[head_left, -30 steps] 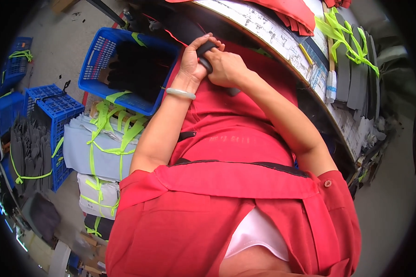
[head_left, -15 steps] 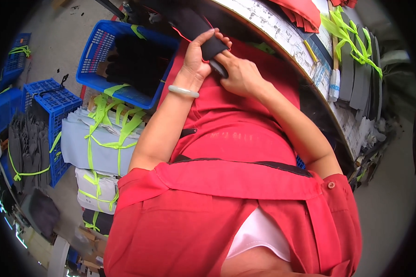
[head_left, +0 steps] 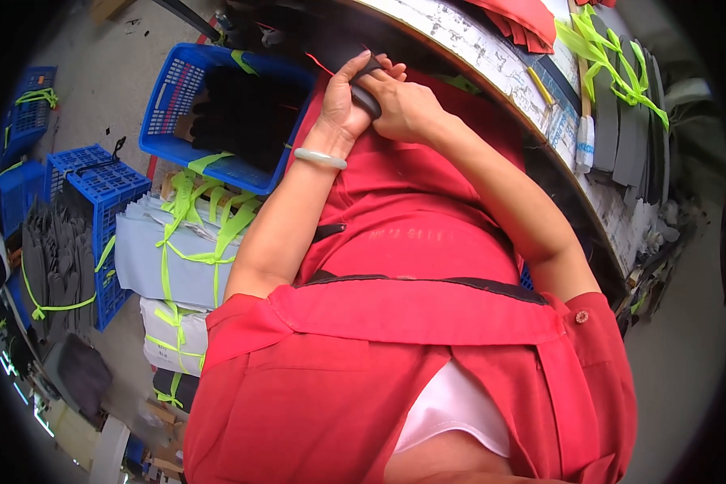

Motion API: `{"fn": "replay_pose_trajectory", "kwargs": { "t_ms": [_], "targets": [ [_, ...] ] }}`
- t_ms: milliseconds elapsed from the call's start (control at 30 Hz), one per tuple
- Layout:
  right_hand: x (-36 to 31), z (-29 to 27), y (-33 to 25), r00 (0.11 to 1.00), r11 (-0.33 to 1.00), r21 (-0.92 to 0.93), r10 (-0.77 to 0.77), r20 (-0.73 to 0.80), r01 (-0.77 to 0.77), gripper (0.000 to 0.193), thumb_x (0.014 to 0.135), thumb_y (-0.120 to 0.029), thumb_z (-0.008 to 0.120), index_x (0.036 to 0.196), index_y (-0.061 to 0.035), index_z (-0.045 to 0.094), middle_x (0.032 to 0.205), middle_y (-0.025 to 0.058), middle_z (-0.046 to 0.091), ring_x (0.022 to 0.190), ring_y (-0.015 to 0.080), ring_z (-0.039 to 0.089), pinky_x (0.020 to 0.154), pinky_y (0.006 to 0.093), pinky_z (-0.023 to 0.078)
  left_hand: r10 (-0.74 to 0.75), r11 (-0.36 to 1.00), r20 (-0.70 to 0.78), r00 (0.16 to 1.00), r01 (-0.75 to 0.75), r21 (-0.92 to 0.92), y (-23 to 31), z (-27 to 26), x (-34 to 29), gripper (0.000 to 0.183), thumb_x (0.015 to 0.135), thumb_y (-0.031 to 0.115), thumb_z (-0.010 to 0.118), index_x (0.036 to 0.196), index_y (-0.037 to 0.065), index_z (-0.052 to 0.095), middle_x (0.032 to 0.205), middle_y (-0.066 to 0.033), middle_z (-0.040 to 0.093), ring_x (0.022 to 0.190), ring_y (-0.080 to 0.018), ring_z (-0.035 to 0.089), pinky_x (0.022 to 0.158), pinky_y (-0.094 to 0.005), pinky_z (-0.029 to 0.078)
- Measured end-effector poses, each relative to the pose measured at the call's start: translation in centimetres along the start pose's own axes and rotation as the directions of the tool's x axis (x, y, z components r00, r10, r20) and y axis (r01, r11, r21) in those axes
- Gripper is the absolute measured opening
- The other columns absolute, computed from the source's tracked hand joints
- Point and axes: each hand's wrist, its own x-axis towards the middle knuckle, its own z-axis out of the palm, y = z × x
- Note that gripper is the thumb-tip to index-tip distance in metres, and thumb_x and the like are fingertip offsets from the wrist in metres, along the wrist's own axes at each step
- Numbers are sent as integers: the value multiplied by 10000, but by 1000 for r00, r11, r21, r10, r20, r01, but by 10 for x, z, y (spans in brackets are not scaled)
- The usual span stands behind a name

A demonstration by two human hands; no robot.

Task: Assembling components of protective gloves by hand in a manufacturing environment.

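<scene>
My left hand (head_left: 344, 103) has its palm turned up and its fingers curled round a dark padded strip (head_left: 366, 102) that looks like cloth. Over the top of the same strip lies my right hand (head_left: 406, 110), fingers bent and pressed down against it. The two hands meet above the red apron (head_left: 427, 194) on my lap. A thin red edge shows beyond my left thumb; the strip's far part blends into the dark area there, so its full length is hidden.
A blue crate (head_left: 165, 137) of dark pieces stands left of my hands. Nearer are tied grey-blue sheets (head_left: 169, 262) and another blue crate (head_left: 117, 189). On the right a worn white table (head_left: 492, 68) bears red cloth (head_left: 516, 20) and tied grey strips (head_left: 633, 137).
My right hand has slid up and left along the dark strip, closer to my left fingers. Less of the strip shows between and beyond the hands. The view has shifted slightly.
</scene>
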Motion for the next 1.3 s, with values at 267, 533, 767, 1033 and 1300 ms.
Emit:
{"fn": "replay_pose_trajectory", "kwargs": {
  "t_ms": [267,533,767,1033,1300],
  "targets": [
    [-11,4,2,999,997,-69,-28,42,31,416,711,-131,583,1123,-75,607,1203,146,613,928,335,665,775,435,547,102,995,30,994,-102,-10,4,-10,5,115,857,94,649,930,16,608,823,-127,652,831,-254,645,883,-443,534],
    [-50,6,3,944,963,-114,-262,-202,243,350,791,-156,604,1129,-72,572,1092,129,647,798,312,675,688,415,561,42,998,69,997,-38,-59,4,-7,-2,181,863,109,637,983,-13,580,851,-111,631,816,-256,634,916,-442,518],
    [-19,12,16,970,977,-148,-175,-170,150,364,830,-61,525,1179,-160,555,1057,72,632,779,280,668,598,406,542,30,1000,37,999,-30,0,2,4,-9,217,893,150,620,1020,-17,564,894,-134,633,917,-274,635,948,-444,503],
    [3,17,18,987,962,-250,-137,-80,113,233,830,-80,532,1051,-118,594,1076,77,647,775,309,668,626,409,537,147,980,28,989,-149,134,6,-6,2,152,861,113,652,945,-4,603,885,-136,648,881,-282,655,902,-431,529],
    [-35,19,24,948,980,-50,-200,-249,193,293,867,-104,546,1159,-125,568,1102,77,634,756,334,666,583,419,539,24,999,93,995,-21,-32,2,-10,3,158,867,76,609,995,-9,577,896,-124,633,914,-289,635,950,-450,507]
  ]
}}
